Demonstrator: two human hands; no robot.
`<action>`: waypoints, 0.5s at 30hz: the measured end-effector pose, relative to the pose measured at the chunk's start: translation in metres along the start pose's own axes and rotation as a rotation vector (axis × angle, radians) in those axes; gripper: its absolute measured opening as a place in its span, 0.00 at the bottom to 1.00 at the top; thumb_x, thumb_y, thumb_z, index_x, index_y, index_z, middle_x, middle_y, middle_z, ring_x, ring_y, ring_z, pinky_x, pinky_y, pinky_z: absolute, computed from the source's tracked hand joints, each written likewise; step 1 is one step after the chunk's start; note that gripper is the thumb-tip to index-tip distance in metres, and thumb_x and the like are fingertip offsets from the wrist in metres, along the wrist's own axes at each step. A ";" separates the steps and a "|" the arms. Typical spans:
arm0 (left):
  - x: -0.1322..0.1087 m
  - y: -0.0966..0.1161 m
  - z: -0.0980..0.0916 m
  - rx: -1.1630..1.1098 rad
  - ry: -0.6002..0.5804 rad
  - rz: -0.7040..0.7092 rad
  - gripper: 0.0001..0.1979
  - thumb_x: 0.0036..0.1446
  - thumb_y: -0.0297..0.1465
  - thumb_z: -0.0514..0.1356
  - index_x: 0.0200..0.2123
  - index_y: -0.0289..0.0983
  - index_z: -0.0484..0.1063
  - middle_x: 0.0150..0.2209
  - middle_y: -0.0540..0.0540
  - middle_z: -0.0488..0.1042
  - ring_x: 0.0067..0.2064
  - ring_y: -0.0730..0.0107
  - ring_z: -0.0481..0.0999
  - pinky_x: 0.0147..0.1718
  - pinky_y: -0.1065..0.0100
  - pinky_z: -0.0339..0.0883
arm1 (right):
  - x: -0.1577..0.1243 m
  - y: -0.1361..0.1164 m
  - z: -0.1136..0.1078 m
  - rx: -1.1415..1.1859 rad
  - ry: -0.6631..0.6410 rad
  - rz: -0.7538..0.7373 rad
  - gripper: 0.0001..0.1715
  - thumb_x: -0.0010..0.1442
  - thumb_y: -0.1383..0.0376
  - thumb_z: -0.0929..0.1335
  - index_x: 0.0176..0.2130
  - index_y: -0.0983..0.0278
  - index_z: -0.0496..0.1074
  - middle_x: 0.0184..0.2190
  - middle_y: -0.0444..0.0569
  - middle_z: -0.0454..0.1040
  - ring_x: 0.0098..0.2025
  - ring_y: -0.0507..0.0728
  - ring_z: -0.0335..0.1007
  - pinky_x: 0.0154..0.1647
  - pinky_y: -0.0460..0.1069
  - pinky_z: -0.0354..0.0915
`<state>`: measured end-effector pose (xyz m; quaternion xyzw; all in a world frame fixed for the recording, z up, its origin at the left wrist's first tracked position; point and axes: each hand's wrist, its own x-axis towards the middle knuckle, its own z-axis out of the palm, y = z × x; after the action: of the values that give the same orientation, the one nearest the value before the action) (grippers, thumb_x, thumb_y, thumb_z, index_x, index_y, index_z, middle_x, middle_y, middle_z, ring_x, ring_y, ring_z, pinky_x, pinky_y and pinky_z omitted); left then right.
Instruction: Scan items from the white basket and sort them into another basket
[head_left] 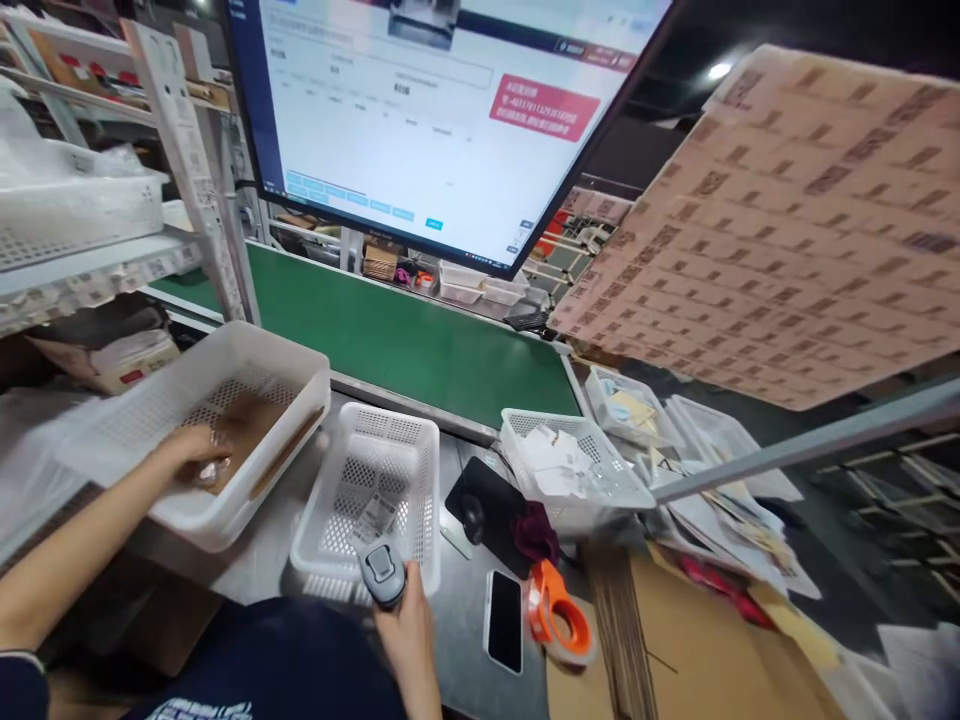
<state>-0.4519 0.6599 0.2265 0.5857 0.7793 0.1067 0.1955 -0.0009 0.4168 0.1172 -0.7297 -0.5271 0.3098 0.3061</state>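
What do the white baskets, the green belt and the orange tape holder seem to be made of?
White baskets: probably moulded plastic, perforated walls, slightly glossy. Green belt: likely matte rubber or PVC, smooth and even. Orange tape holder: apparently glossy hard plastic.

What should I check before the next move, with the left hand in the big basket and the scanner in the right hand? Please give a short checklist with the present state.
1. Left hand reaches the packet in the big basket: ok, the fingers lie on it.
2. Packet gripped: cannot tell, the hand only rests on top.
3. Right hand holds the scanner: ok, fingers wrapped around the handle.
4. Scanner aimed at the packet: not ok, it sits at the small basket, over the label inside.
5. Monitor is on: ok, but a red box shows; text unreadable.
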 end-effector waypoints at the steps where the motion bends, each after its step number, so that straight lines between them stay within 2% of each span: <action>1: -0.002 -0.002 0.002 0.026 -0.037 -0.030 0.18 0.58 0.31 0.75 0.26 0.27 0.73 0.19 0.46 0.66 0.28 0.62 0.73 0.36 0.65 0.69 | 0.002 -0.006 -0.002 -0.001 -0.015 -0.011 0.25 0.53 0.65 0.71 0.51 0.57 0.71 0.50 0.55 0.86 0.53 0.74 0.86 0.49 0.58 0.74; 4: -0.009 0.006 -0.005 0.032 0.004 -0.058 0.12 0.67 0.30 0.68 0.40 0.22 0.80 0.25 0.46 0.72 0.33 0.64 0.74 0.39 0.66 0.67 | 0.009 -0.030 -0.008 -0.020 -0.064 -0.081 0.25 0.55 0.65 0.71 0.53 0.57 0.71 0.49 0.52 0.85 0.53 0.70 0.86 0.48 0.56 0.73; 6: -0.013 0.020 -0.018 -0.014 0.062 -0.027 0.15 0.73 0.31 0.64 0.51 0.23 0.81 0.34 0.43 0.79 0.39 0.63 0.76 0.43 0.67 0.68 | 0.014 -0.052 -0.013 -0.040 -0.085 -0.178 0.26 0.56 0.65 0.71 0.54 0.56 0.71 0.48 0.49 0.85 0.50 0.68 0.85 0.45 0.53 0.71; 7: -0.016 0.030 -0.025 -0.052 0.093 0.000 0.17 0.74 0.33 0.63 0.54 0.24 0.81 0.38 0.43 0.81 0.42 0.63 0.77 0.44 0.67 0.68 | 0.016 -0.065 -0.015 -0.062 -0.089 -0.231 0.27 0.55 0.66 0.71 0.55 0.56 0.71 0.46 0.48 0.84 0.48 0.67 0.85 0.44 0.53 0.70; 11: -0.036 0.082 -0.046 -0.206 0.288 0.150 0.19 0.75 0.38 0.61 0.53 0.28 0.82 0.44 0.44 0.83 0.43 0.63 0.78 0.49 0.65 0.70 | 0.027 -0.127 -0.031 -0.210 -0.156 -0.466 0.34 0.51 0.68 0.70 0.58 0.58 0.71 0.49 0.52 0.81 0.46 0.68 0.82 0.44 0.55 0.72; 13: -0.050 0.112 -0.047 -0.247 0.375 0.263 0.20 0.73 0.41 0.60 0.51 0.31 0.82 0.45 0.43 0.83 0.46 0.60 0.79 0.52 0.63 0.70 | 0.034 -0.153 -0.038 -0.291 -0.193 -0.594 0.37 0.50 0.67 0.71 0.61 0.60 0.71 0.53 0.56 0.79 0.48 0.70 0.81 0.47 0.58 0.75; 15: -0.064 0.138 -0.038 -0.277 0.389 0.365 0.19 0.68 0.43 0.59 0.45 0.35 0.82 0.44 0.42 0.84 0.46 0.57 0.81 0.51 0.60 0.70 | 0.040 -0.166 -0.037 -0.369 -0.186 -0.697 0.39 0.49 0.67 0.72 0.61 0.61 0.71 0.54 0.58 0.79 0.48 0.72 0.81 0.47 0.60 0.77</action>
<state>-0.3329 0.6417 0.3263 0.6525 0.6620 0.3556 0.0981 -0.0585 0.4931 0.2639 -0.5188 -0.8152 0.1522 0.2076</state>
